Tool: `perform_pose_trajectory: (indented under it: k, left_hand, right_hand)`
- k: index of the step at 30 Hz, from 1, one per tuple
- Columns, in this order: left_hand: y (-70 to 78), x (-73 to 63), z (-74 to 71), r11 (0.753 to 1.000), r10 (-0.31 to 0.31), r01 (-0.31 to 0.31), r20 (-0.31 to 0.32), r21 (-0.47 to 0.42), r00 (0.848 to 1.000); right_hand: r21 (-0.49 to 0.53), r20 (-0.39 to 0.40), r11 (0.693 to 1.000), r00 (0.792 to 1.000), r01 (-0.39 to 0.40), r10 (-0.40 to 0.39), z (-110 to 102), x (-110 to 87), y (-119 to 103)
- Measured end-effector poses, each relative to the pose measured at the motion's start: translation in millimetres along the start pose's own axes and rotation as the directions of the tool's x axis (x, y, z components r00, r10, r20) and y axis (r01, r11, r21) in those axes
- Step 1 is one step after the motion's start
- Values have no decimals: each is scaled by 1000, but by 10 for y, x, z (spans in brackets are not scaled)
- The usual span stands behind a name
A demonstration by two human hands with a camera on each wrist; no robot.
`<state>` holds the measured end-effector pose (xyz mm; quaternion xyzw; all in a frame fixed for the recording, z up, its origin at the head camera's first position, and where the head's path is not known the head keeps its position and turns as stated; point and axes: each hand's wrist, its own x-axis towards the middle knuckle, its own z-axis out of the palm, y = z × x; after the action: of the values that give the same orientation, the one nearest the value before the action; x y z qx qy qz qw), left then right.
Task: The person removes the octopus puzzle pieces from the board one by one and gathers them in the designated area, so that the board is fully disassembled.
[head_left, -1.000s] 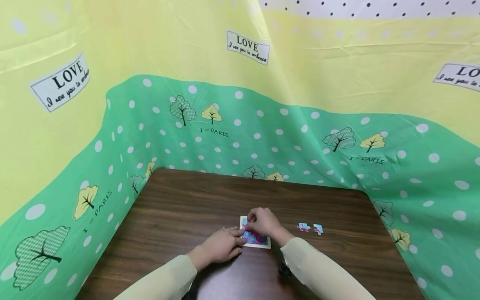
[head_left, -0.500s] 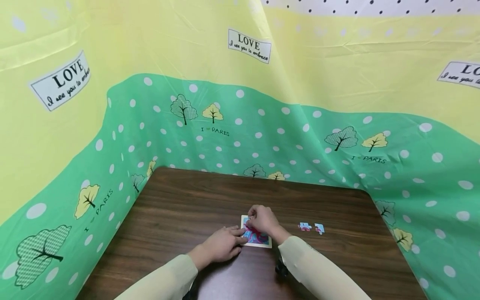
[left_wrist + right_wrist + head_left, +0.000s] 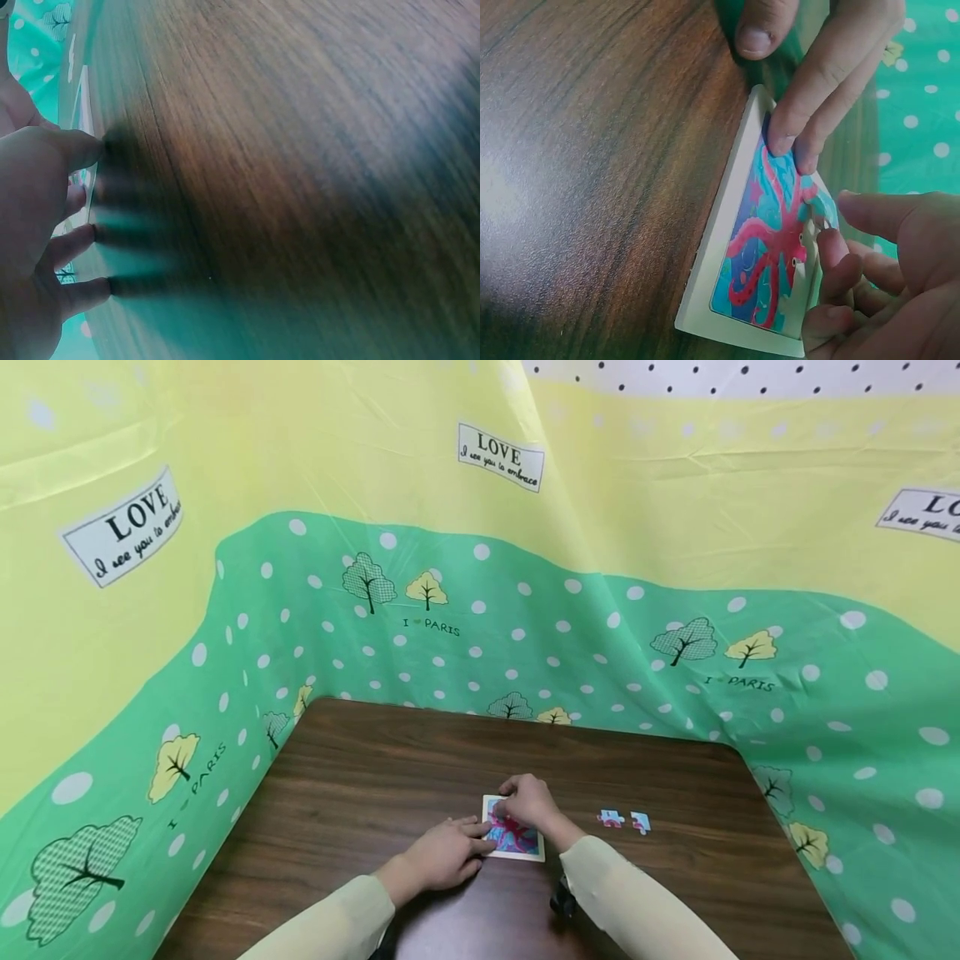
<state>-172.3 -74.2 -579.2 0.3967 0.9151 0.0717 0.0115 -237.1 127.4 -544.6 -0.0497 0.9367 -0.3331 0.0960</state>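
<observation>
A small jigsaw puzzle in a cream frame tray (image 3: 513, 857) lies on the table in front of me. It shows a pink octopus (image 3: 784, 244) on blue, and bare tray shows along one side of the picture. My left hand (image 3: 446, 853) rests at the tray's left edge; in the right wrist view its extended fingers (image 3: 810, 97) press on the picture. At the tray's far side, my right hand (image 3: 529, 802) pinches a light blue puzzle piece (image 3: 823, 208) between thumb and finger, tilted up over the bare strip. The right hand covers part of the puzzle in the head view.
Two loose puzzle pieces, one (image 3: 611, 818) beside the other (image 3: 641, 822), lie right of the tray on the dark wooden table (image 3: 375, 760). Behind and beside the table hangs a green and yellow printed curtain (image 3: 442, 652).
</observation>
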Motion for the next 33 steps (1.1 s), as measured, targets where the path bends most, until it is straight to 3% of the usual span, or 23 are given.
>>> perform_pose_trajectory:
  k: [16, 27, 33]
  left_hand:
    - [-3, 6, -5, 1000, 3, -3, 12, -4, 1000]
    - [-3, -15, 23, 1000, 17, -16, -26, 13, 1000]
    - [7, -22, 15, 1000, 10, -10, -12, 9, 1000]
  right_hand:
    - [-9, 9, 1000, 1000, 26, -26, 12, -3, 44]
    - [68, 4, 993, 996, 92, -93, 26, 18, 123]
    - [114, 18, 988, 994, 106, -109, 6, 5, 134]
